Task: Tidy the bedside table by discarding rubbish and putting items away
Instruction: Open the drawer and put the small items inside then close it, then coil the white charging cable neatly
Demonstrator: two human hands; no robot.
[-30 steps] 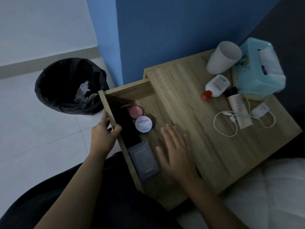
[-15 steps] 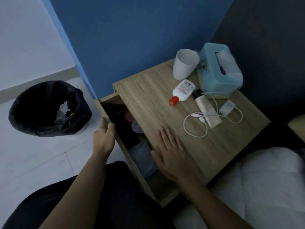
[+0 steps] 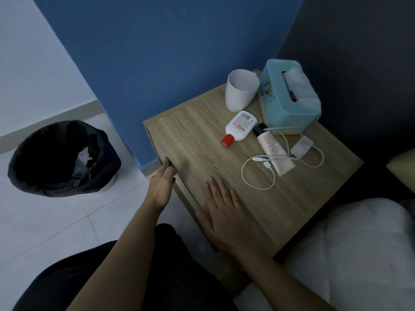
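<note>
The wooden bedside table (image 3: pixel 202 140) stands against the blue wall, its drawer pushed in flush. My left hand (image 3: pixel 161 182) presses against the drawer front at the table's left edge, fingers together and holding nothing. My right hand (image 3: pixel 222 212) lies flat and spread on the tabletop near its front corner. On the top lie a white bottle with a red cap (image 3: pixel 239 127), a cream tube with a black cap (image 3: pixel 271 149), and a white charger with its cable (image 3: pixel 301 148). A white cup (image 3: pixel 241 90) and a teal tissue box (image 3: pixel 289 93) stand at the back.
A bin with a black liner (image 3: pixel 62 158) sits on the white tiled floor to the left, with crumpled rubbish inside. A white duvet (image 3: pixel 359 254) and a pillow corner (image 3: pixel 402 167) lie at the right. My dark-clothed legs fill the bottom.
The drawer has slid from open to shut under my left hand, hiding the jars and pouch inside. My right hand stayed flat on the tabletop. The view shifted right.
</note>
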